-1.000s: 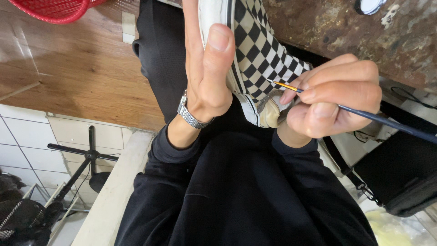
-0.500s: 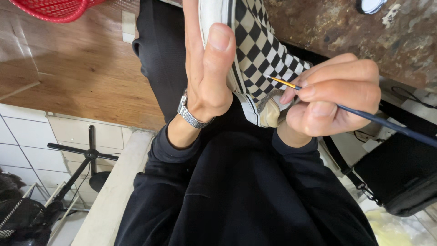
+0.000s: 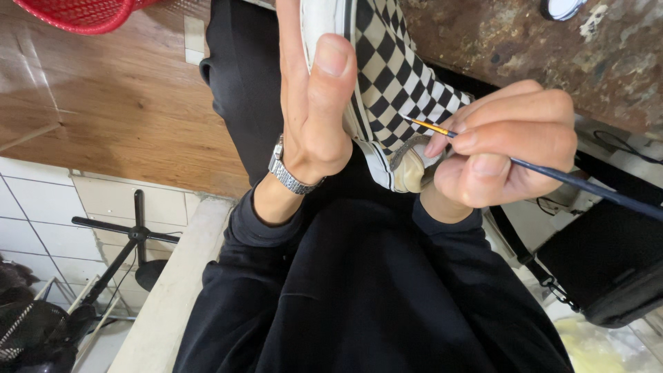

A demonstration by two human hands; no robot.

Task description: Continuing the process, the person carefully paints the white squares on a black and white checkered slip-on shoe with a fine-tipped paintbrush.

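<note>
Wooden floor (image 3: 124, 103) at upper left, red basket (image 3: 76, 12) at top edge. White tiles (image 3: 41, 228) lower left, black stand (image 3: 131, 238) over them. Rusty brown mottled surface (image 3: 525, 48) at upper right; black bag (image 3: 608, 269) at right edge.

Checkered shoe (image 3: 394, 83), black-and-white squares, white sole strip, pale heel lining, held up over lap in black clothing. Left hand (image 3: 314, 117), metal watch (image 3: 290, 173) at wrist, fingers clasped around shoe, thumb pressed along sole. Right hand (image 3: 504, 152) fingers pinched closed on thin brush (image 3: 552, 174), dark handle, orange ferrule, tip at checkered side.
</note>
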